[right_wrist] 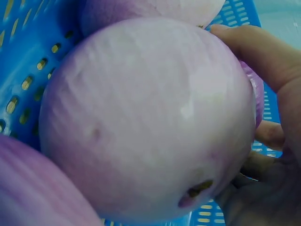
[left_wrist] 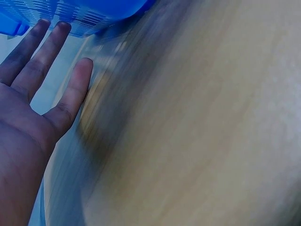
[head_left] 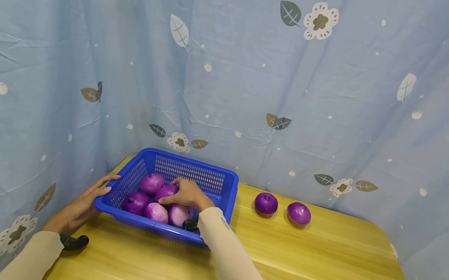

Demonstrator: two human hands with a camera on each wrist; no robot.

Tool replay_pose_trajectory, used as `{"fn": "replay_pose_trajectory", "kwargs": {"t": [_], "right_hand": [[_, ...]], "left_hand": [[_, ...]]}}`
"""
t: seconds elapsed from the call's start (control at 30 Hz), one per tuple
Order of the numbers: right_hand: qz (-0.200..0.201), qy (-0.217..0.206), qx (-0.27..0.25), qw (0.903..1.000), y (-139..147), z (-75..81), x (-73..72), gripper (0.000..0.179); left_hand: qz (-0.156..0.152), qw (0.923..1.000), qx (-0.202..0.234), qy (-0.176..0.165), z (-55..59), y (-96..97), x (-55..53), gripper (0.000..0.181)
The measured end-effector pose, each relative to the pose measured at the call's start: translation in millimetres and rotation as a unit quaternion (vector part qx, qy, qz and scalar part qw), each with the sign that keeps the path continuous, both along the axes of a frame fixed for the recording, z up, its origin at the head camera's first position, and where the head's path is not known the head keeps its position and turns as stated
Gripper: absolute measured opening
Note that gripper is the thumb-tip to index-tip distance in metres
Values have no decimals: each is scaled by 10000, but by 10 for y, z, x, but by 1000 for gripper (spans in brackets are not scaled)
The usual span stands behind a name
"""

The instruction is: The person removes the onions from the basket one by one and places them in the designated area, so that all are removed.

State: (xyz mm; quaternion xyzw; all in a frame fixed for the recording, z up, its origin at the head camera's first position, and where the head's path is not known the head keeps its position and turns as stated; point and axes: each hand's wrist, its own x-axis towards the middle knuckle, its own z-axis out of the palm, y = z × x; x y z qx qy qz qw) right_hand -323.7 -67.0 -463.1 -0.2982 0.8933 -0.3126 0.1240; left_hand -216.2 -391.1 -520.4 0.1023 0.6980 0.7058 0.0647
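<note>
A blue plastic basket (head_left: 168,232) holds several purple onions, some dark and some pale. Inside it my right hand (head_left: 189,194) grips a purple onion (head_left: 165,192), thumb and fingers spread round its sides. The right wrist view has a large pale onion (right_wrist: 146,117) in front, hiding most of the gripped one (right_wrist: 257,94). At the basket's left end my left hand (head_left: 79,205) touches the rim with its fingertips. Its fingers look straight in the left wrist view, close against the basket's slotted wall (left_wrist: 87,21).
Two more onions, one dark (head_left: 266,204) and one lighter (head_left: 298,213), lie on the wooden table (head_left: 331,274) right of the basket. A blue flowered curtain (head_left: 233,87) hangs behind the table and along its left side.
</note>
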Motion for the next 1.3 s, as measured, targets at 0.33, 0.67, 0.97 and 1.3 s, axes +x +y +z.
{"fn": "replay_pose_trajectory", "kwargs": {"t": [0.33, 0.67, 0.97, 1.3], "right_hand": [[90, 407, -159, 9990, 102, 131, -37, 74], [155, 394, -417, 9982, 321, 334, -89, 76], [164, 497, -599, 9968, 558, 466, -91, 75], [103, 583, -767, 9953, 856, 641, -80, 74]], "left_hand": [[-61, 10000, -4, 68, -11, -7, -5, 48], [-91, 9998, -112, 127, -19, -12, 2, 48], [-65, 9998, -108, 142, -24, -7, -23, 48], [-168, 9997, -9, 193, -17, -19, -18, 48]]}}
